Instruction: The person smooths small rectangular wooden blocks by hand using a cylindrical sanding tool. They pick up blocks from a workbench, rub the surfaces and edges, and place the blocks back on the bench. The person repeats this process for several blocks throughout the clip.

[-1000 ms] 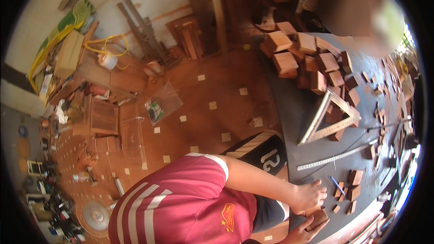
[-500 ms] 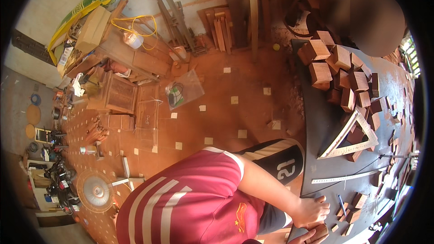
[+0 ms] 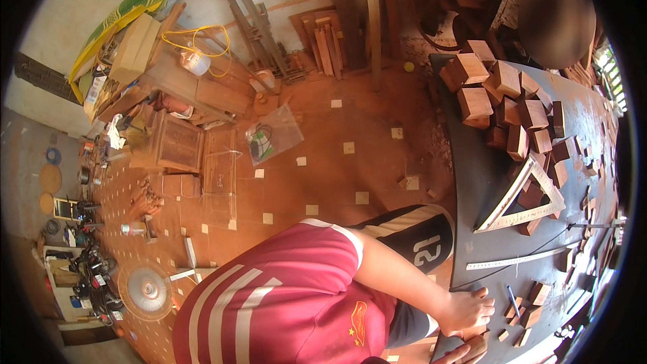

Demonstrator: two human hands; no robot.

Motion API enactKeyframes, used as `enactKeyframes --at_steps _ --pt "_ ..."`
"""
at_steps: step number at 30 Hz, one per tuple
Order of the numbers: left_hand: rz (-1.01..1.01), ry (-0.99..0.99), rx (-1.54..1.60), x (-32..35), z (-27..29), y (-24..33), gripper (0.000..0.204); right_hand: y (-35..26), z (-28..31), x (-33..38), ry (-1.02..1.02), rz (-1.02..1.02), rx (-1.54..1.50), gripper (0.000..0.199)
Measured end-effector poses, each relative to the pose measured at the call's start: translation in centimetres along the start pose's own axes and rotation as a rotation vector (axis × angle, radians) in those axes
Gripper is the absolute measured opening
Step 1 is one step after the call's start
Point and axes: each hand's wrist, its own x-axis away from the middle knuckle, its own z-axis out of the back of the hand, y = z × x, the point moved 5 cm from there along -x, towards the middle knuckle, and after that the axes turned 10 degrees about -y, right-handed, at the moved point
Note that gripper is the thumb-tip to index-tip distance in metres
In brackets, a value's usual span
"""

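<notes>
My left arm reaches across to the near edge of the dark table (image 3: 485, 195). There my left hand (image 3: 468, 313) is closed, its fingers curled over a small wooden block (image 3: 476, 331). Just below it, my right hand (image 3: 461, 353) is closed at the same block, partly cut off by the lower edge of the picture. Most of the block is hidden by the fingers. To the right of my hands lie a blue pen (image 3: 511, 296) and several small wooden pieces (image 3: 531, 315). Beyond them are a pale ruler (image 3: 499, 263) and a triangular set square (image 3: 522, 202).
Several reddish wooden blocks (image 3: 507, 79) are heaped on the table's far part; the set square rests against some. On the tiled floor stand a fan (image 3: 146, 291) and a wooden cabinet (image 3: 178, 140). Boards (image 3: 328, 50) lean on the wall.
The view has shifted slightly. Both hands stay close together at the table edge, and a little more of the block shows between them.
</notes>
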Motion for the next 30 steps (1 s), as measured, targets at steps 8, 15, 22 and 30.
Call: enactKeyframes --at_steps 8,15,22,30 --pt "0.028 -0.047 0.021 -0.2 -0.5 -0.1 0.063 3.6 0.1 -1.5 -0.015 -0.066 -0.047 0.063" --pt "-0.009 -0.015 0.029 -0.1 0.2 0.7 0.057 -0.8 0.1 0.6 -0.078 -0.009 -0.110 0.064" --pt "0.085 -0.087 0.288 0.4 1.6 0.1 0.054 10.7 0.6 -0.2 0.038 -0.298 -0.104 0.067" --pt "0.092 -0.125 0.284 0.1 3.7 -0.3 0.066 2.6 0.2 1.6 -0.005 -0.260 -0.032 0.067"
